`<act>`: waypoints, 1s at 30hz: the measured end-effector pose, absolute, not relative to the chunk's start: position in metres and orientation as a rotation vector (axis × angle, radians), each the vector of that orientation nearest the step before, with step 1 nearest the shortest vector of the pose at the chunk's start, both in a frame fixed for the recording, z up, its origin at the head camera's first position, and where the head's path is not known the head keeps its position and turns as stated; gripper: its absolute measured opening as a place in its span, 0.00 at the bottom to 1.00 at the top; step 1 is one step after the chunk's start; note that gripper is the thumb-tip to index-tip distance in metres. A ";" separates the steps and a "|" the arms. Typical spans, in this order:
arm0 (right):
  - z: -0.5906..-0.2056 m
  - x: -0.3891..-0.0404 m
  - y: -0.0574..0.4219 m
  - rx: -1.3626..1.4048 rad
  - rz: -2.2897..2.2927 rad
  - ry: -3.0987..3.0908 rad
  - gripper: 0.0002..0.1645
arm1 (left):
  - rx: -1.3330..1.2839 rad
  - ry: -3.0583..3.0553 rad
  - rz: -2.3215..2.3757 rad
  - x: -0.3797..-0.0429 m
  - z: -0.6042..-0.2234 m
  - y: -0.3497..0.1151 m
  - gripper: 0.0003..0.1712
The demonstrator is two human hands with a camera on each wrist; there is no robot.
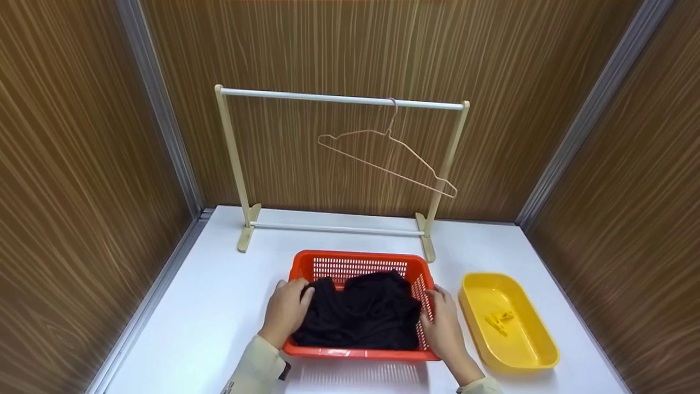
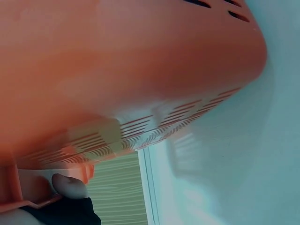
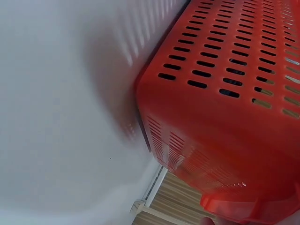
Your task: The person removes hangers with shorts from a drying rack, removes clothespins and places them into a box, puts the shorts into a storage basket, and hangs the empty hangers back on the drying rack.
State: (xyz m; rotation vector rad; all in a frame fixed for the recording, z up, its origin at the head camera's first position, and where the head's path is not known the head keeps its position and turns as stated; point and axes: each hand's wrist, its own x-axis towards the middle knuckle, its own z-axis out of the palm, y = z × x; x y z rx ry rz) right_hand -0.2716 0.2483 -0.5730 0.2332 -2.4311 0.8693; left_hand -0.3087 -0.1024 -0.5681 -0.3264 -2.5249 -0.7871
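Observation:
A red plastic basket with slotted walls is at the front middle of the white table. Crumpled inside it lies a black cloth, perhaps a garment; its kind is not clear. My left hand grips the basket's left rim, thumb over the edge beside the cloth. On the opposite rim, my right hand holds on with its thumb inside. The left wrist view shows the basket's wall up close, with a bit of black cloth by the thumb. In the right wrist view the slotted wall stands over the table; most fingers are out of sight.
Behind the basket stands a wooden garment rack with a white top bar. A pinkish wire hanger hangs toward its right end. At the right sits a yellow tray holding yellow clothespins. Wood-grain panels enclose the table.

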 end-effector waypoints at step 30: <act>-0.575 -0.269 0.247 0.113 1.024 -2.444 0.19 | -0.368 -2.544 -0.891 -0.312 -0.573 -0.105 0.08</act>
